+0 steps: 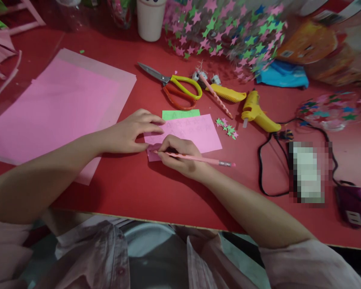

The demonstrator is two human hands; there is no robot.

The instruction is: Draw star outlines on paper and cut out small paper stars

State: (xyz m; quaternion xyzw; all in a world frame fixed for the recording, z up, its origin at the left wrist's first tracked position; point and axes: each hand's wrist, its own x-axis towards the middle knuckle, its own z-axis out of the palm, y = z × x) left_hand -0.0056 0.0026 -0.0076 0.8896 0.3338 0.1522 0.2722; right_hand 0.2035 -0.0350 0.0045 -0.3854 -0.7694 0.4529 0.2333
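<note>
A pink pencil (198, 157) with a metal ferrule and pink eraser is pinched in my right hand (180, 157). Its tip meets the lower left part of a small pink paper (201, 132) that bears faint pencil letters or shapes. My left hand (135, 130) lies with its fingers stretched out, fingertips on the paper's left edge. Behind the pink piece, a green paper (180, 114) shows partly, with faint marks on it. My right hand hides the middle of the pink paper's lower edge.
Large pink sheets (69, 92) lie at left. Scissors (171, 84), a second pencil (218, 98), a yellow glue gun (258, 112) and small paper stars (227, 127) lie beyond and right. A white cup (151, 20) and a bag of stars (225, 30) stand behind. A black cord (260, 168) loops at right.
</note>
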